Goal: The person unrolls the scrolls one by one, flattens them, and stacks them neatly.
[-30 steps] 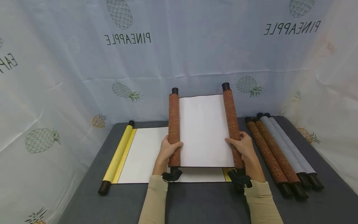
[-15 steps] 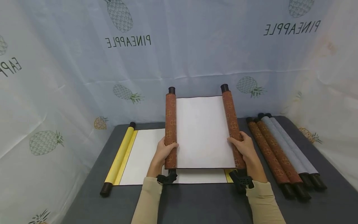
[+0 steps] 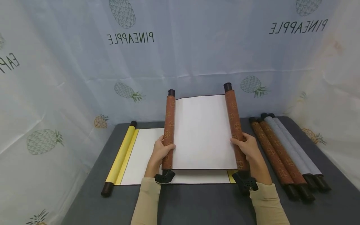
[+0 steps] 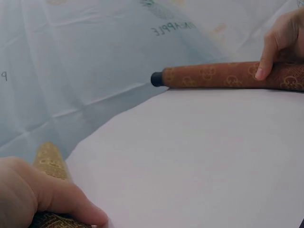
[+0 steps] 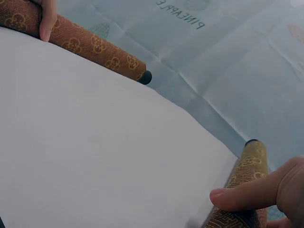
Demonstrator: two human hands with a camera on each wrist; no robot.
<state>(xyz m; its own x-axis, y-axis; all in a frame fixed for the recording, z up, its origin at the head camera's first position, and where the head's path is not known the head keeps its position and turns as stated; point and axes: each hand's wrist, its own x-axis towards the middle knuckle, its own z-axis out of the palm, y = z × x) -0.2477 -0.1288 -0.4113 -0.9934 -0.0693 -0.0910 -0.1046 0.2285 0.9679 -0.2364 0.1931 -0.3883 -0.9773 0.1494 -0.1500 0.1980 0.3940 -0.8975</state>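
Only headcam: yellow scroll [image 3: 121, 154] beneath brown [image 3: 203, 132].

The brown scroll [image 3: 203, 132] hides much of the yellow scroll [image 3: 142, 153] behind it (most of its right end included).

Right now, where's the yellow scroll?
In the head view, the yellow scroll lies unrolled on the dark table, left of centre, its right part mostly hidden by the opened brown scroll that the left hand and right hand hold.

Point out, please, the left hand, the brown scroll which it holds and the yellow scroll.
Left hand [image 3: 159, 151], head view: middle of the hand.
Held brown scroll [image 3: 203, 131], head view: middle of its white sheet.
Yellow scroll [image 3: 121, 155], head view: its left roll.
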